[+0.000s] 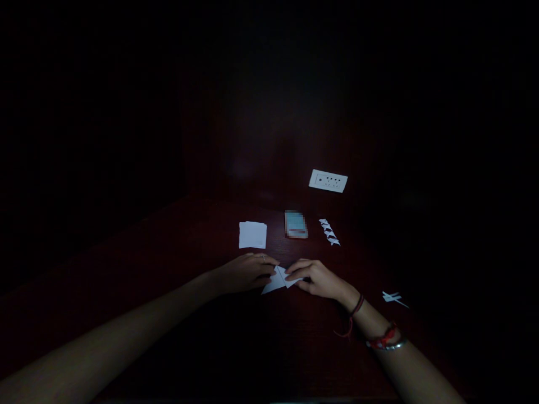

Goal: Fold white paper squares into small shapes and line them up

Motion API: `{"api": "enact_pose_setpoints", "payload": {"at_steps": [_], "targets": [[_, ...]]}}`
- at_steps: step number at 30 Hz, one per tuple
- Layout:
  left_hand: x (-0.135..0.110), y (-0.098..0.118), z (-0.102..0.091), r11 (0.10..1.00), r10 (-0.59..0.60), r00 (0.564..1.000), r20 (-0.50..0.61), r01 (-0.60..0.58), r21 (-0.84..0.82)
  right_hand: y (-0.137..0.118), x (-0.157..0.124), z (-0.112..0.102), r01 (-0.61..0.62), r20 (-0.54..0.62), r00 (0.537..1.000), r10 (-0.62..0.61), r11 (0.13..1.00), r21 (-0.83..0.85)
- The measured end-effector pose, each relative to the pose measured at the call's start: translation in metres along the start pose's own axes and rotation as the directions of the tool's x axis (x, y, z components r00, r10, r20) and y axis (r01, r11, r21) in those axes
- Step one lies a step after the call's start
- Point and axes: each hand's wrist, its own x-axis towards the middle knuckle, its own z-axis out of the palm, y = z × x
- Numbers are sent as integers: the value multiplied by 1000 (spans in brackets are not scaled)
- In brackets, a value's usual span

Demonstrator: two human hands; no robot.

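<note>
Between my two hands lies a small white folded paper (275, 281) with pointed corners and a crease near its middle, on the dark reddish table (202, 342). My left hand (248, 272), with a ring on one finger, has its fingertips on the paper's upper left part. From the other side my right hand (319, 279) grips the paper's right part between thumb and fingers. Just beyond my left hand is a stack of white square paper sheets (252, 235). Part of the folded paper is hidden under my fingers.
Behind my hands sits a pixelated blue-green rectangular object (296, 224). To its right is a row of small folded white paper pieces (329, 232). Thin white paper strips (392, 297) lie beside my right forearm. A white socket panel (328, 180) is on the back wall. The surroundings are very dark.
</note>
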Motion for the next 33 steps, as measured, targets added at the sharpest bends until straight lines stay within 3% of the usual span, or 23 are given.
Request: {"api": "enact_pose_setpoints", "payload": {"at_steps": [13,33], "targets": [[1,2,-1,998,6,999,-40,-8,-61,0,0,0,-1,19,1000,1,1000,-1],[4,5,1,1000,-12,1000,6,12,-18,1,1,-3,46,64,997,-46,999,-2]]}}
